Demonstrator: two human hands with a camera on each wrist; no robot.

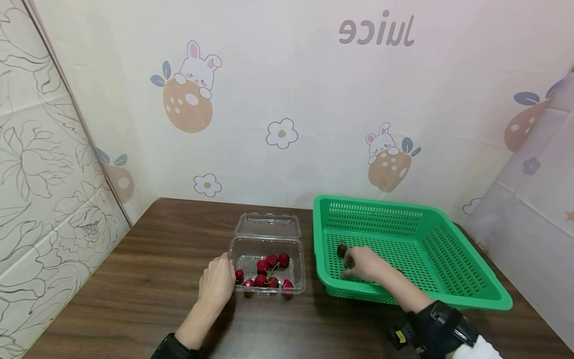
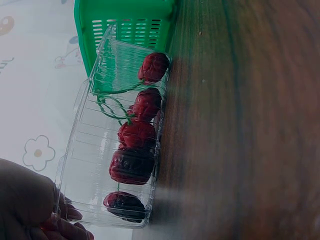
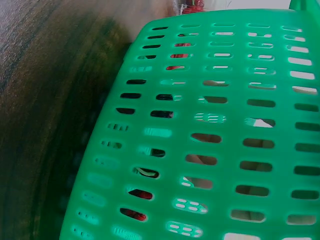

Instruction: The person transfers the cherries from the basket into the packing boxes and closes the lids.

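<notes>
My left hand (image 1: 216, 281) grips the left side of a clear plastic clamshell box (image 1: 269, 241), its fingertips over the rim in the left wrist view. The lid stands open towards the wall. Several red cherries (image 1: 271, 260), some with green stems, lie inside. To the right, my right hand (image 1: 365, 263) reaches down into a green plastic basket (image 1: 448, 299), thumb and forefinger apart with green mesh showing between them. A dark cherry (image 1: 342, 250) sits right at the forefinger. Another cherry (image 1: 400, 271) shows partly behind the wrist. The basket wall hides most of this hand in the right wrist view.
Both containers stand side by side on a dark wooden table (image 1: 134, 279), a narrow gap between them. A printed wall covering (image 1: 287, 164) rises along the table's back edge. The basket's high slotted wall (image 3: 230, 115) stands between the right wrist and the basket's inside.
</notes>
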